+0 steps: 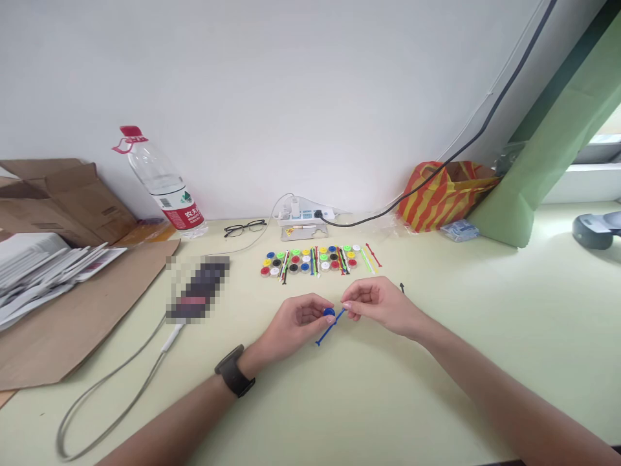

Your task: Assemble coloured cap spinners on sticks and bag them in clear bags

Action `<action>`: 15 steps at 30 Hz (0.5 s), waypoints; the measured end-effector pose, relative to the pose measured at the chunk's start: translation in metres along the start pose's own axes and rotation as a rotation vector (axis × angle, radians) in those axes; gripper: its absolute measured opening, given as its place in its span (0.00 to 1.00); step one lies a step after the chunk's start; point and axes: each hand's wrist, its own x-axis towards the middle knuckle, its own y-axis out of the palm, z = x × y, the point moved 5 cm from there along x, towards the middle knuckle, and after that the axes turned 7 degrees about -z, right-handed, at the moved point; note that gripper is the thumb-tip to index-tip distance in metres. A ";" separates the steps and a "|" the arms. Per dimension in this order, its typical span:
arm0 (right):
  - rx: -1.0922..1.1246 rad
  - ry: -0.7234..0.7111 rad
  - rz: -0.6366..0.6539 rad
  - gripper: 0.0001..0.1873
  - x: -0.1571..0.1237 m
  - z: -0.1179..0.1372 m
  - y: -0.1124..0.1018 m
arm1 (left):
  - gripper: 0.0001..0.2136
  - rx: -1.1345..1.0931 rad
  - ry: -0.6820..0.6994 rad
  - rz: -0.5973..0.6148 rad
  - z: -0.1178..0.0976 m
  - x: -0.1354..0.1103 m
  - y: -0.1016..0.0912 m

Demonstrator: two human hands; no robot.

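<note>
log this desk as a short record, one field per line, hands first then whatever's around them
left hand: holds a blue disc
right hand: fingers pinch the upper end of a blue stick
left wrist: black watch
beyond hands: coloured discs and coloured sticks in a band
by the wall: glasses, power strip
far left: plastic bottle, cardboard box
far right: striped bag

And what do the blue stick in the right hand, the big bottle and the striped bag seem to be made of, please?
The blue stick: probably plastic, as it is thin and evenly coloured; its finish is too small to judge. The bottle: most likely clear plastic, see-through and glossy. The striped bag: perhaps thin plastic, judging by its creased sides, though coated fabric is possible.
</note>
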 end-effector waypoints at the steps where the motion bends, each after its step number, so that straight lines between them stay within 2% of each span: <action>1: -0.001 -0.008 -0.016 0.15 0.000 0.001 -0.001 | 0.15 0.014 -0.001 0.000 -0.001 0.000 0.000; 6: 0.004 -0.066 -0.068 0.13 -0.001 0.005 0.000 | 0.14 0.083 0.019 0.006 -0.004 -0.001 0.001; 15: -0.196 -0.203 -0.002 0.07 -0.006 0.011 0.004 | 0.11 0.105 0.066 -0.006 -0.007 -0.002 -0.001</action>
